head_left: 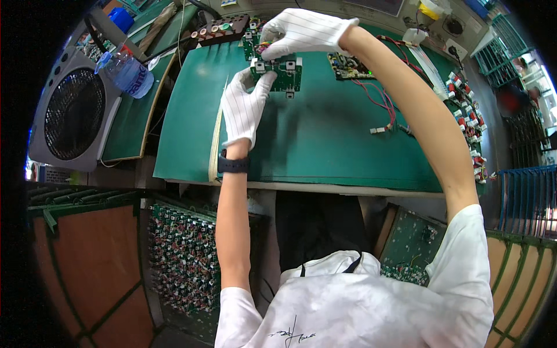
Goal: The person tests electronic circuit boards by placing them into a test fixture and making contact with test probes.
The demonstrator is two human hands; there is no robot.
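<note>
Both my hands wear white striped gloves and reach out over a green bench mat. My left hand, with a black band on its wrist, grips the near left corner of a green circuit board with white parts on it. My right hand comes down on the far edge of that same board, fingers curled over it and over a small bundle of coloured wires. The board is held just above the mat's far side.
A second circuit board with red wires lies to the right. A button panel sits behind. Water bottle and grey fan stand left. Trays of boards fill the shelf below.
</note>
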